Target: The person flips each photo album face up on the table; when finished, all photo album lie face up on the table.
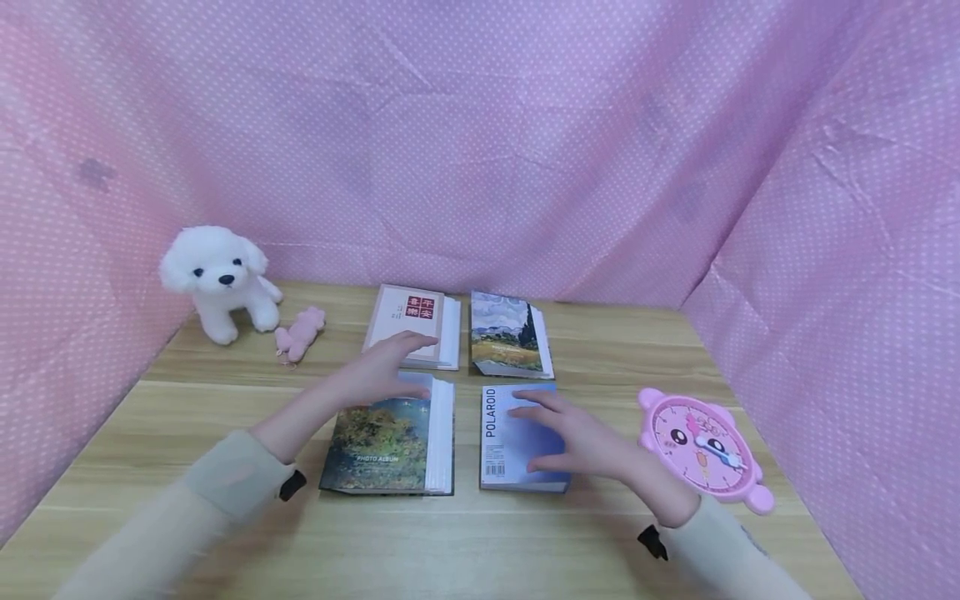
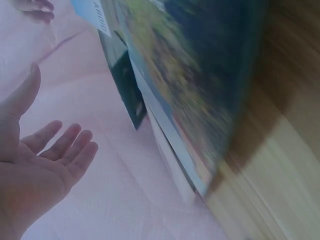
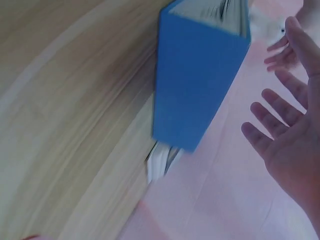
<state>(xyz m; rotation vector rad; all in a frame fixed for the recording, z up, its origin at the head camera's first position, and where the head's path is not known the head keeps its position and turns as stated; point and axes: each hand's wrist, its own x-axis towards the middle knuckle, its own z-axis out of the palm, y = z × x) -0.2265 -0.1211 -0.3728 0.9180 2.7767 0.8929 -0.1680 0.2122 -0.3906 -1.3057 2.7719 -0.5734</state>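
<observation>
Four albums is more than a pair of rows holds singly, so I name each: a photo album with a painted garden cover (image 1: pixel 378 437) lies front left, and my left hand (image 1: pixel 386 367) hovers above its far end, fingers relaxed. Behind it lies a white album with red characters (image 1: pixel 397 321). At the front right is a blue POLAROID album (image 1: pixel 517 471), its blue spine (image 3: pixel 197 80) large in the right wrist view. Over it hangs my right hand (image 1: pixel 573 437), fingers spread and holding nothing. A landscape-painting album (image 1: pixel 506 333) lies behind that one.
A white plush dog (image 1: pixel 221 283) sits at the back left, beside a small pink plush toy (image 1: pixel 300 333). A pink clock (image 1: pixel 701 450) lies on the right of the wooden table (image 1: pixel 487 550). Pink dotted cloth (image 1: pixel 480 150) surrounds the back and sides.
</observation>
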